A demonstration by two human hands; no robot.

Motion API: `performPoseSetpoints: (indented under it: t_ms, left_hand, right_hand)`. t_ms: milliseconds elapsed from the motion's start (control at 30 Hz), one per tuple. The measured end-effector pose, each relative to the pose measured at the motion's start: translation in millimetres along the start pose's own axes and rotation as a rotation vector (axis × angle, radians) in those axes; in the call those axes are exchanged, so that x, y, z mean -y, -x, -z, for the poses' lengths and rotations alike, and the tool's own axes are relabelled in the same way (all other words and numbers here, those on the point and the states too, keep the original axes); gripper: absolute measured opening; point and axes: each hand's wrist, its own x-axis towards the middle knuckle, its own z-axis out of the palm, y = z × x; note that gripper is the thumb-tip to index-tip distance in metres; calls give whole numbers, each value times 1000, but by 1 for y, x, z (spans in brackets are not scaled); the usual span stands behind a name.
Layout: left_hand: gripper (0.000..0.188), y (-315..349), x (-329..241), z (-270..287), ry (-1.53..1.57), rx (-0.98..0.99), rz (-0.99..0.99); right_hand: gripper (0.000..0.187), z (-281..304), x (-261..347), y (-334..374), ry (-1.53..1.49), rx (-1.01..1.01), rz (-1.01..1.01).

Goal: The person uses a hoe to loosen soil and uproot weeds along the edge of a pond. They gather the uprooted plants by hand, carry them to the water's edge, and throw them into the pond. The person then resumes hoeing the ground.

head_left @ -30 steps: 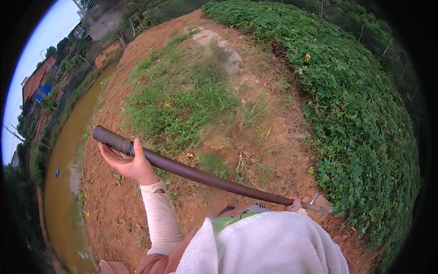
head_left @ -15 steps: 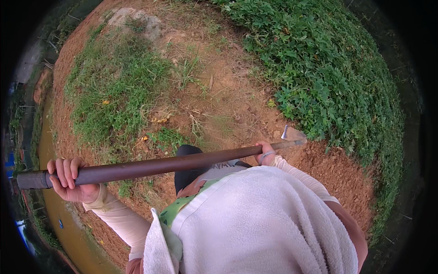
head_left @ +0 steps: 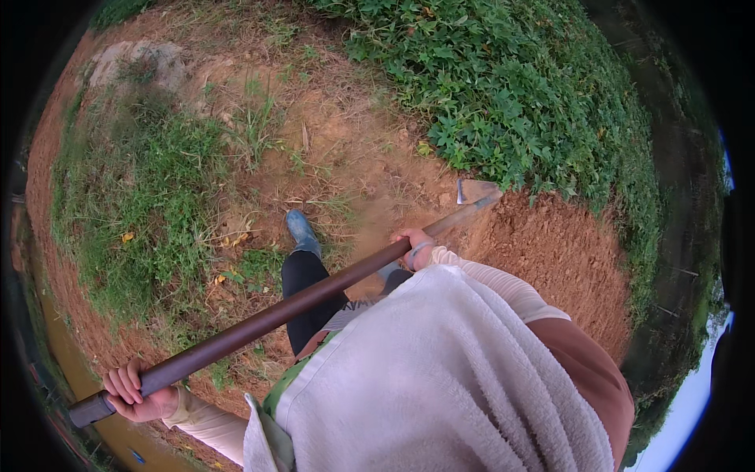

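Observation:
A long-handled hoe (head_left: 275, 316) slants across in front of me, its brown shaft running from lower left up to the right. My left hand (head_left: 141, 393) is wrapped round the shaft close to its dark butt end. Farther along, my right hand (head_left: 414, 248) grips the shaft near the paler section toward the head. The hoe's flat metal blade (head_left: 476, 191) lies at the edge of the green leafy plants, beside loose reddish soil (head_left: 550, 252). Whether the blade touches the ground I cannot tell.
Dense leafy plants (head_left: 535, 102) cover the upper right. Weedy grass (head_left: 157, 197) grows on the left, with a pale rock (head_left: 138, 63) beyond it. My boot (head_left: 301, 232) stands on bare dirt. Brown water (head_left: 67, 346) lies at the lower left.
The hoe's butt end and my left hand have dropped lower, so the shaft slants more steeply. My boot has come into sight. The whole view has shifted and tilted.

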Motion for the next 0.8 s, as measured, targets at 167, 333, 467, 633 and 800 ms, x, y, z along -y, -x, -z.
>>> performPoseSetpoints:
  t_ms: [167, 333, 467, 633, 800]
  left_hand:
    - [20, -78, -4, 19, 21, 18, 59]
    - [19, -176, 11, 6, 67, 190, 135]
    - [19, -203, 59, -33, 59, 261, 208]
    - [18, -217, 89, -84, 52, 401, 260]
    - [19, -233, 106, -113, 33, 442, 292]
  right_hand:
    - [9, -53, -6, 21, -21, -116, 76]
    - [14, -139, -11, 65, -316, -55, 162]
    - [15, -191, -25, 69, -507, -16, 216]
    - [14, -179, -7, 89, -698, 74, 174]
    - [13, -184, 19, 91, -774, 41, 218]
